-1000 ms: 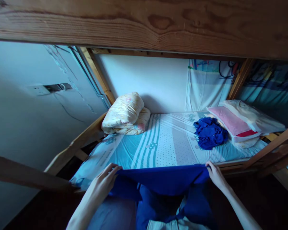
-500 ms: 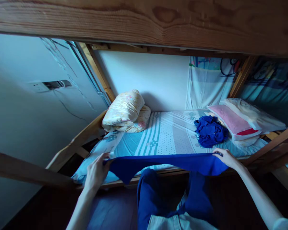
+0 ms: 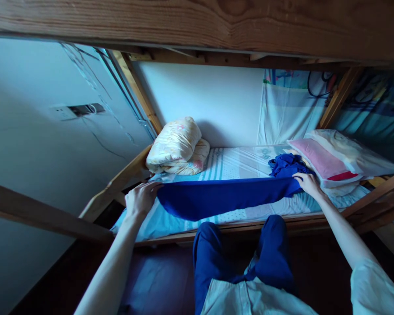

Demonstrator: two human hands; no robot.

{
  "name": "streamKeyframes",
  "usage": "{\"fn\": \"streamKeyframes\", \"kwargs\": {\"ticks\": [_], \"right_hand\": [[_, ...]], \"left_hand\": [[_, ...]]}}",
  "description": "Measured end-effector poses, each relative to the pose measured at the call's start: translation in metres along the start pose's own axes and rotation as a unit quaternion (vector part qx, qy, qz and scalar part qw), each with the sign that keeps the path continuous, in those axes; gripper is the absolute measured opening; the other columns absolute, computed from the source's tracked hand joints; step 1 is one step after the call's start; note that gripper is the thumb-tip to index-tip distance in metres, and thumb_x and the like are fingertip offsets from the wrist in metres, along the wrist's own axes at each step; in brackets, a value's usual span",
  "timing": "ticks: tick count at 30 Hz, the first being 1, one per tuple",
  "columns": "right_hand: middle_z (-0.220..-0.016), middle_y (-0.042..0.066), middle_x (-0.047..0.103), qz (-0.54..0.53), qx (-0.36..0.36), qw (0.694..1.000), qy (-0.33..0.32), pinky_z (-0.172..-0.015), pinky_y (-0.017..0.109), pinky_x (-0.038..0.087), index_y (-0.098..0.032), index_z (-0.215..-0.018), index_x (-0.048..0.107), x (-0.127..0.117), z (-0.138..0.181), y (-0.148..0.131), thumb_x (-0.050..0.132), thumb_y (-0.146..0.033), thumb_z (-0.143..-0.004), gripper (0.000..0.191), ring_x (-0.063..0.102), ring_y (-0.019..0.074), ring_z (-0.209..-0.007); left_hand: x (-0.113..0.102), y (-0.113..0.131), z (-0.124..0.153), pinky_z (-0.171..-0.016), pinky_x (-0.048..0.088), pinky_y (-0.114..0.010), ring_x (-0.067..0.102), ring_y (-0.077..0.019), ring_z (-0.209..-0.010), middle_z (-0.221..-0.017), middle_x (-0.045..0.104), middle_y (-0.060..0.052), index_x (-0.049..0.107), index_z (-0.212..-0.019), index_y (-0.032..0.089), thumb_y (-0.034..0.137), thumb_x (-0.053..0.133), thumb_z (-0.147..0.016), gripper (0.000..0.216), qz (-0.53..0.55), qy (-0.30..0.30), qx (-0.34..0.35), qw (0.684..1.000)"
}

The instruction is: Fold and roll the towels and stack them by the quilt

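No text, label, brand, number or sign is legible to me through the distant head camera. The red patch (image 3: 343, 176) on the pink pillow (image 3: 326, 158) yields no lettering I can read. On the hanging cloth (image 3: 287, 113) and the bedsheet (image 3: 236, 164), I make out printed motifs but no readable characters. The socket plate (image 3: 61, 113) is too small for me to resolve any marking; the blue cloth (image 3: 216, 197) shows me none.

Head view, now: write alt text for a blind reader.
A person's left hand and right hand hold a blue cloth stretched between them over a lower bunk. A folded quilt sits at its left end; a crumpled blue pile and pink pillow lie at the right.
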State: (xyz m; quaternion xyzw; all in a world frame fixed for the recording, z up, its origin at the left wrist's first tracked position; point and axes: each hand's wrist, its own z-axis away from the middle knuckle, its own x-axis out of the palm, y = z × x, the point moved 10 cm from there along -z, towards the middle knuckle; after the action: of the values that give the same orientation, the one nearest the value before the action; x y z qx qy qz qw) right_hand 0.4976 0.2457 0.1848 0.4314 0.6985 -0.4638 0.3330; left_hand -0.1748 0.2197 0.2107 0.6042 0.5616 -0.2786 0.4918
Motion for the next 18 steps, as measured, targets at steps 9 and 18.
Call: {"fn": "streamKeyframes", "kwargs": {"ticks": [9,18], "right_hand": [[-0.081,0.007,0.080,-0.043,0.139,0.981,-0.127,-0.064,0.026,0.060,-0.019,-0.087,0.079,0.060,0.032,0.047,0.065,-0.013,-0.082,0.016,0.073,0.0173,-0.062],[-0.066,0.008,0.076,-0.125,0.216,0.952,-0.180,-0.057,0.022,0.059,-0.014,-0.076,0.078,0.117,-0.014,0.061,0.076,-0.011,-0.071,0.007,0.075,0.0198,-0.063]], "left_hand": [[0.068,-0.048,0.020,-0.075,0.059,-0.033,0.073,-0.0248,-0.067,-0.064,0.074,-0.004,0.080,-0.091,0.020,0.035,0.056,-0.081,0.030,0.098,-0.187,-0.044,0.976],[0.138,-0.050,-0.023,-0.079,0.056,-0.027,0.077,-0.0256,-0.089,-0.078,0.080,-0.003,0.083,-0.090,0.022,0.025,0.059,-0.077,0.027,0.079,-0.263,-0.027,0.961]]}}
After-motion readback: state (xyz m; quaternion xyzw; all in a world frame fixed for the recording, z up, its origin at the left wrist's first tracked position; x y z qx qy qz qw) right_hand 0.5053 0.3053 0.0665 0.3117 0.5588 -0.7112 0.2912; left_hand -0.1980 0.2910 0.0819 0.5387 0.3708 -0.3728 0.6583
